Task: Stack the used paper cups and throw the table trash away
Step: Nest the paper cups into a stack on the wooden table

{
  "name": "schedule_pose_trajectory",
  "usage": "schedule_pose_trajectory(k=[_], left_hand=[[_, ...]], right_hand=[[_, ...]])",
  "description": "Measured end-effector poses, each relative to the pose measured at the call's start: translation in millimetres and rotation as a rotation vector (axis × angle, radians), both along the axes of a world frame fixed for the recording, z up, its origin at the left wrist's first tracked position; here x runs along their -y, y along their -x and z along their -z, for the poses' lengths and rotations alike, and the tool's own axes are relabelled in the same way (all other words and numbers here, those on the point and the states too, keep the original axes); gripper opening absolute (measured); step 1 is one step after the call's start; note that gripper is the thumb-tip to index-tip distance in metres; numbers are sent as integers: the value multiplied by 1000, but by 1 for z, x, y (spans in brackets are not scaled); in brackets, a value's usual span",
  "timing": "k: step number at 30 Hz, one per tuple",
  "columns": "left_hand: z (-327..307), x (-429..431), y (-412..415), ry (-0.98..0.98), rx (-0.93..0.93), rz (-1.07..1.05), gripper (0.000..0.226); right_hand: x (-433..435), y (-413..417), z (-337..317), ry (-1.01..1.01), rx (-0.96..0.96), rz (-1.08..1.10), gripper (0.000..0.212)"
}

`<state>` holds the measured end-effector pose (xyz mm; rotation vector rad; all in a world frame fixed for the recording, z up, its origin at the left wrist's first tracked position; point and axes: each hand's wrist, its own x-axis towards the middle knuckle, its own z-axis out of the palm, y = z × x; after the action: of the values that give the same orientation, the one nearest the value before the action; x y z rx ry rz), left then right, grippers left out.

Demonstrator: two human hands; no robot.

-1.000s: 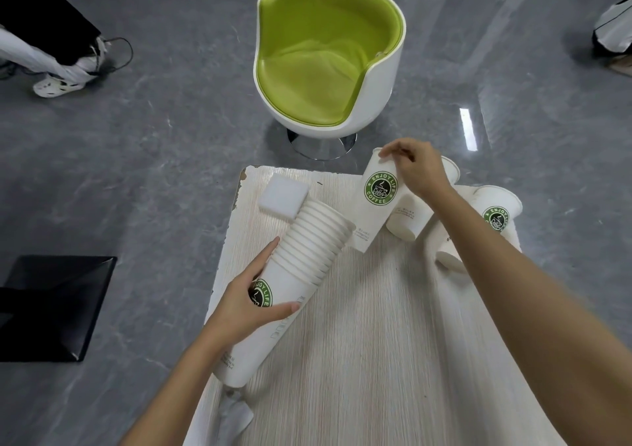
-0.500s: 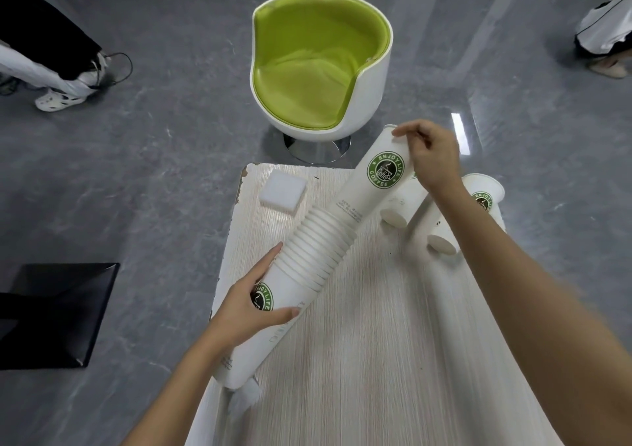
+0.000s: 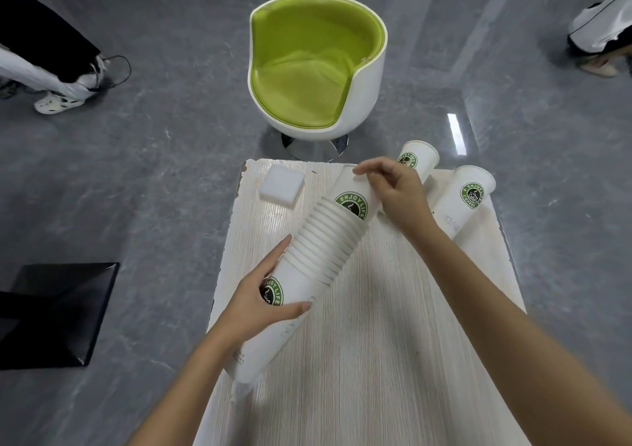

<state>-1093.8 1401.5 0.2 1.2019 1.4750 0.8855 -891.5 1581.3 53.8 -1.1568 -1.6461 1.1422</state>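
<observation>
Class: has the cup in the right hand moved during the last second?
Yes. The cup has shifted left, toward the white foam square, and into the stack.

This looks like a lounge or a break corner of an office or a café, not a home. The floor (image 3: 154, 179) is polished grey stone and mirrors a bright light. Beyond the far edge of the narrow wood-grain table (image 3: 393, 326) stands a white tub chair (image 3: 364, 80) with a green seat and a chrome foot. Paper cups (image 3: 465, 203) with a printed coffee logo lie at the table's far right corner. Legs of other people (image 3: 51, 81) show at the sides.
</observation>
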Motion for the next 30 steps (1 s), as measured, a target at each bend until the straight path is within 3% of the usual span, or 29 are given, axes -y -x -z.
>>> schedule_pose_trajectory(k=[21,30], left_hand=[[-11,15,-8,-12,9,26,99],[-13,17,-9,2,-5,44,99]], right_hand=[[58,5,-2,33,-31,-86,18],[66,4,-1,50,-47,-52,24]])
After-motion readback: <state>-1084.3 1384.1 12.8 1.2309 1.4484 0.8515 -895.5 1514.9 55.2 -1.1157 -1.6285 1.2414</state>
